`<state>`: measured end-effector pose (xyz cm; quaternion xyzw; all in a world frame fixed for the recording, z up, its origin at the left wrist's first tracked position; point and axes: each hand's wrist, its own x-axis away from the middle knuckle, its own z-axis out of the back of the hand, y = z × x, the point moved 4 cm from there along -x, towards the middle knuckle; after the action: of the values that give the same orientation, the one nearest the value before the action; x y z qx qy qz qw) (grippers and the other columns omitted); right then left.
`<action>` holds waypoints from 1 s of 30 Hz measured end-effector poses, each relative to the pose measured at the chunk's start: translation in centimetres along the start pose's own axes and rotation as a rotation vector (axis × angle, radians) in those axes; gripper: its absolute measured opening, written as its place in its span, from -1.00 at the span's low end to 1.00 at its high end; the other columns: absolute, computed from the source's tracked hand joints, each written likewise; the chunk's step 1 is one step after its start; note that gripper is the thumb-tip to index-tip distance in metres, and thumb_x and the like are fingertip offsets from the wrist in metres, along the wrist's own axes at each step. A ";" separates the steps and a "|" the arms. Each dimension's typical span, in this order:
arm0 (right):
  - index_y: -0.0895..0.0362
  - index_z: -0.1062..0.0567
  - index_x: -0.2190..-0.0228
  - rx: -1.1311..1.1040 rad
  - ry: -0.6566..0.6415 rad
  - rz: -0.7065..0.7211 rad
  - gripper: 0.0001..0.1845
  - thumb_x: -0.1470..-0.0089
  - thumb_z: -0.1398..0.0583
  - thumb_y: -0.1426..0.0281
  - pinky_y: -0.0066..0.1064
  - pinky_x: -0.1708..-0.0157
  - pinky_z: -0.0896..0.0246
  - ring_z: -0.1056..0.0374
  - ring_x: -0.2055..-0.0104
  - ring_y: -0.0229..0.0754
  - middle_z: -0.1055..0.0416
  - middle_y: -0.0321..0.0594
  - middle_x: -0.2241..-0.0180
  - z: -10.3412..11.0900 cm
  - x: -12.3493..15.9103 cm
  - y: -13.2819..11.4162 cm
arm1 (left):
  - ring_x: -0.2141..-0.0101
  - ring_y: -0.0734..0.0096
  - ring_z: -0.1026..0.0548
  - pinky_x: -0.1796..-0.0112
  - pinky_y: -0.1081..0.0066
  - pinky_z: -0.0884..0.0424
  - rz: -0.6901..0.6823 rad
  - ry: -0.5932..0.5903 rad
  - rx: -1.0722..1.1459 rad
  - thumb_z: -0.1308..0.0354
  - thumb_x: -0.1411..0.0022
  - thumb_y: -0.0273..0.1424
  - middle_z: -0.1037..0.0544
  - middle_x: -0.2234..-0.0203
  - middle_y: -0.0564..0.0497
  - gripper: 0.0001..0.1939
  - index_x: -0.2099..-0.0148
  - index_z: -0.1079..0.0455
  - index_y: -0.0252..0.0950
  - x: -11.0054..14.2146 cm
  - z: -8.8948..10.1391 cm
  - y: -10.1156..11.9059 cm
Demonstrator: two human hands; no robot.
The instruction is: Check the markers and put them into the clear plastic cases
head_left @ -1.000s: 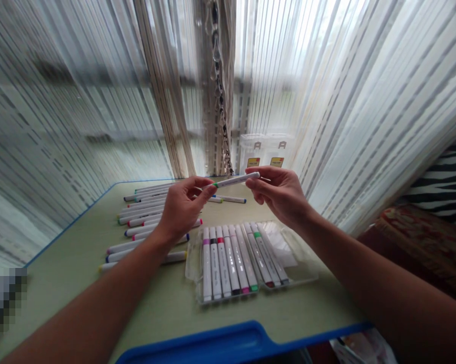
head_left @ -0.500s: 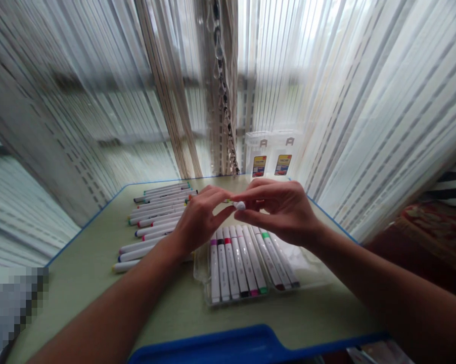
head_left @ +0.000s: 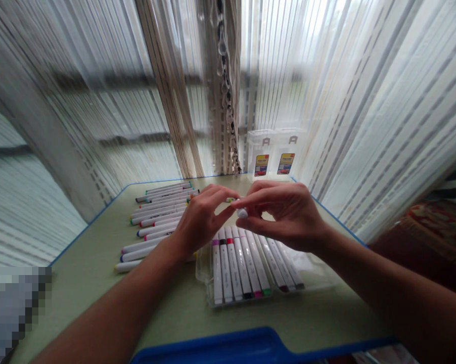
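Observation:
In the head view, my right hand [head_left: 283, 210] pinches a white marker [head_left: 242, 213] between thumb and fingers, its pale end pointing toward me. My left hand [head_left: 205, 215] meets it from the other side, thumb and forefinger closed at the marker. A bit of green shows behind the fingertips; what it belongs to is unclear. Beneath the hands lies a clear plastic case [head_left: 209, 298] with several white markers [head_left: 235, 268] side by side, their ends purple, black, red, pink and green. To the left, more loose markers [head_left: 160, 222] rest in a rough column, partly covered by my left hand and forearm.
Two clear plastic boxes [head_left: 273, 136] with yellow and blue labels stand at the back of the pale green table [head_left: 87, 298]. A blue tray edge [head_left: 213, 346] runs along the front. String curtains [head_left: 99, 101] hang behind, with a beaded strand in the middle.
The marker in my hands has dropped slightly and tilted, and my right fingers have shifted around it. The whole view has moved a little; the other markers lie as before.

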<state>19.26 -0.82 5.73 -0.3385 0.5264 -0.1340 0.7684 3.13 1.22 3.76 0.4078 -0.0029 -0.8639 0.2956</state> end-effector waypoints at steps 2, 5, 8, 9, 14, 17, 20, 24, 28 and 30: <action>0.13 -0.69 0.24 0.003 0.005 -0.005 -0.78 0.00 -0.39 0.52 -0.47 0.52 -0.27 -0.33 0.47 -0.34 -0.38 -0.27 0.45 0.0 0.0 0.0 | 0.20 0.27 -0.51 0.14 0.28 -0.40 0.018 -0.010 -0.008 -0.13 -0.33 -0.46 -0.59 0.26 -0.06 -0.92 0.20 -0.46 -0.28 0.0 0.0 0.0; 0.12 -0.69 0.25 0.019 0.012 -0.004 -0.80 0.00 -0.39 0.50 -0.48 0.53 -0.27 -0.33 0.47 -0.34 -0.40 -0.28 0.44 0.0 0.1 0.0 | 0.19 0.27 -0.52 0.14 0.28 -0.41 0.026 -0.013 -0.019 -0.13 -0.32 -0.46 -0.59 0.25 -0.05 -0.92 0.18 -0.45 -0.27 0.0 0.0 -0.2; 0.12 -0.68 0.26 0.051 0.059 -0.008 -0.81 0.00 -0.39 0.48 -0.48 0.54 -0.28 -0.34 0.47 -0.35 -0.43 -0.27 0.42 0.3 0.1 0.1 | 0.19 0.26 -0.52 0.15 0.28 -0.41 0.024 -0.014 -0.037 -0.14 -0.33 -0.45 -0.58 0.25 -0.06 -0.92 0.15 -0.44 -0.28 0.1 -0.1 -0.6; 0.13 -0.67 0.27 0.063 0.096 -0.017 -0.81 0.01 -0.40 0.47 -0.49 0.53 -0.29 -0.35 0.46 -0.35 -0.44 -0.26 0.41 0.5 0.0 0.3 | 0.19 0.27 -0.52 0.16 0.28 -0.41 0.026 -0.010 -0.043 -0.15 -0.33 -0.44 -0.58 0.25 -0.05 -0.91 0.13 -0.44 -0.28 0.1 -0.1 -0.7; 0.16 -0.65 0.34 0.118 0.339 -0.145 -0.82 0.05 -0.44 0.38 -0.48 0.58 -0.28 -0.33 0.53 -0.35 -0.45 -0.30 0.52 2.6 -0.3 1.8 | 0.23 0.31 -0.52 0.17 0.31 -0.41 0.072 -0.002 -0.054 -0.15 -0.35 -0.42 -0.57 0.29 -0.01 -0.90 0.11 -0.44 -0.28 0.1 -0.2 -1.9; 0.17 -0.65 0.35 0.145 0.382 -0.166 -0.80 0.06 -0.44 0.35 -0.49 0.63 -0.25 -0.29 0.59 -0.37 -0.42 -0.32 0.56 3.2 -0.3 2.4 | 0.23 0.30 -0.52 0.15 0.30 -0.40 0.101 -0.002 -0.060 -0.12 -0.36 -0.42 -0.58 0.29 -0.02 -0.90 0.12 -0.44 -0.29 0.2 -0.1 -2.4; 0.15 -0.66 0.30 0.226 0.291 -0.075 -0.81 0.03 -0.43 0.39 -0.49 0.59 -0.29 -0.36 0.51 -0.35 -0.47 -0.25 0.41 2.4 -0.2 1.8 | 0.22 0.28 -0.51 0.16 0.29 -0.40 0.125 -0.010 -0.065 -0.14 -0.34 -0.44 -0.57 0.29 -0.03 -0.92 0.14 -0.44 -0.29 0.2 -0.1 -2.5; 0.09 -0.67 0.24 0.409 0.119 0.167 -0.80 -0.01 -0.40 0.44 -0.47 0.54 -0.34 -0.33 0.52 -0.37 -0.48 -0.26 0.38 0.2 0.2 -0.4 | 0.19 0.26 -0.52 0.15 0.28 -0.42 0.095 -0.035 -0.011 -0.15 -0.30 -0.50 -0.57 0.26 -0.05 -0.92 0.15 -0.43 -0.30 0.3 -0.4 -1.6; 0.09 -0.66 0.23 0.470 0.100 0.264 -0.78 0.00 -0.40 0.48 -0.45 0.53 -0.33 -0.29 0.56 -0.38 -0.47 -0.25 0.38 -0.6 0.5 -1.9 | 0.17 0.27 -0.53 0.13 0.29 -0.43 0.044 -0.061 0.057 -0.13 -0.28 -0.53 -0.58 0.26 -0.04 -0.87 0.13 -0.44 -0.29 0.3 -0.4 -0.2; 0.07 -0.66 0.22 0.478 0.112 0.258 -0.77 -0.01 -0.40 0.47 -0.43 0.52 -0.34 -0.31 0.54 -0.36 -0.47 -0.25 0.38 -0.5 0.5 -2.2 | 0.17 0.26 -0.53 0.14 0.29 -0.44 0.035 -0.064 0.076 -0.13 -0.28 -0.53 -0.58 0.26 -0.05 -0.86 0.13 -0.44 -0.28 0.2 -0.3 0.2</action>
<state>19.38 -2.86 6.73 -0.0698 0.5601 -0.1738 0.8070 3.35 1.01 3.46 0.3909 -0.0523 -0.8703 0.2949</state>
